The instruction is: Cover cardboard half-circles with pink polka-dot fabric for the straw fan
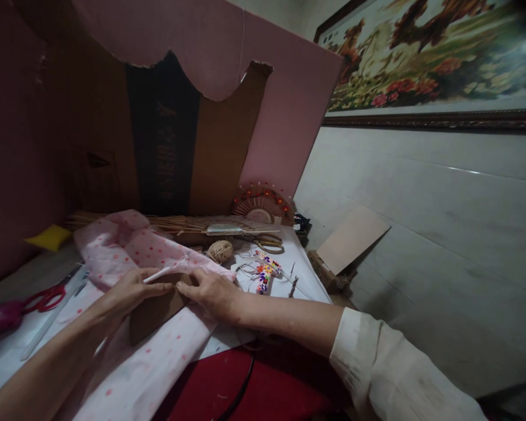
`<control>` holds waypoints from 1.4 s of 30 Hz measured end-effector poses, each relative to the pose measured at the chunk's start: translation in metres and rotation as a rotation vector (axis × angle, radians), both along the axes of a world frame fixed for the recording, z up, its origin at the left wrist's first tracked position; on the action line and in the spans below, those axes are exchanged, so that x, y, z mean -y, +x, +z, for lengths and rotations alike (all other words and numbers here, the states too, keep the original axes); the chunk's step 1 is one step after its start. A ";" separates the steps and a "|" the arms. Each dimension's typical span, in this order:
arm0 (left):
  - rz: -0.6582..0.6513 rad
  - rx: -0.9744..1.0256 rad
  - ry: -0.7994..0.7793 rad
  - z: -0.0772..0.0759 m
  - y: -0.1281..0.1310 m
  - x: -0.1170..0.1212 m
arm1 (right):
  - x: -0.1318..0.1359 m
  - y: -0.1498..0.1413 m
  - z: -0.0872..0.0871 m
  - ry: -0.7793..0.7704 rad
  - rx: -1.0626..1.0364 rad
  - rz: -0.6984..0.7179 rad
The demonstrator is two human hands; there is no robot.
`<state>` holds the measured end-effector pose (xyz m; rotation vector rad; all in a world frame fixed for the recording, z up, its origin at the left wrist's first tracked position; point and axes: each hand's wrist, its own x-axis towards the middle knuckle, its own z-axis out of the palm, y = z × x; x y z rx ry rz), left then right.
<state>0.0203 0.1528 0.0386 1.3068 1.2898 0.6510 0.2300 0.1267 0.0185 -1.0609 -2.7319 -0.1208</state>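
Note:
A piece of brown cardboard (pixel 155 313) lies against pink polka-dot fabric (pixel 144 374), whose edge is folded over the cardboard's top. My left hand (pixel 134 292) is closed at the cardboard's upper left, with thumb and fingers on the folded fabric edge. At the cardboard's upper right, my right hand (pixel 214 295) is also closed, its thumb pressing the cardboard near the fold. The fingers behind the cardboard are hidden. More of the fabric bunches up beyond the hands and hangs down toward me.
A ball of twine (pixel 220 251), dark-handled scissors (pixel 269 244) and a flower-patterned glue gun (pixel 265 273) lie behind my right hand. Red-handled scissors (pixel 46 298) sit at the left. A large cut cardboard box (pixel 219 158) stands behind, with a pincushion-like fan (pixel 263 204) before it.

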 end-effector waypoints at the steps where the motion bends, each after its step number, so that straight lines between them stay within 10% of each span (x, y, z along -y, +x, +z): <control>1: -0.008 0.007 -0.007 -0.001 -0.001 0.000 | 0.001 0.001 0.002 -0.010 -0.002 0.001; 8: -0.021 0.014 -0.021 -0.014 -0.008 -0.007 | -0.003 0.030 0.030 -0.140 -0.100 0.016; 19: -0.010 -0.002 -0.075 -0.010 -0.006 -0.005 | 0.033 0.120 0.076 -0.183 -0.498 -0.424; 25: 0.020 -0.024 -0.126 -0.008 -0.009 -0.012 | 0.043 0.176 0.103 0.085 -0.706 -0.637; 32: 0.049 0.063 -0.176 -0.020 -0.012 -0.016 | 0.023 0.226 0.063 -0.107 -0.372 -0.805; 42: 0.073 0.040 -0.126 -0.006 -0.003 -0.001 | -0.052 0.196 0.034 -0.229 -0.011 -0.739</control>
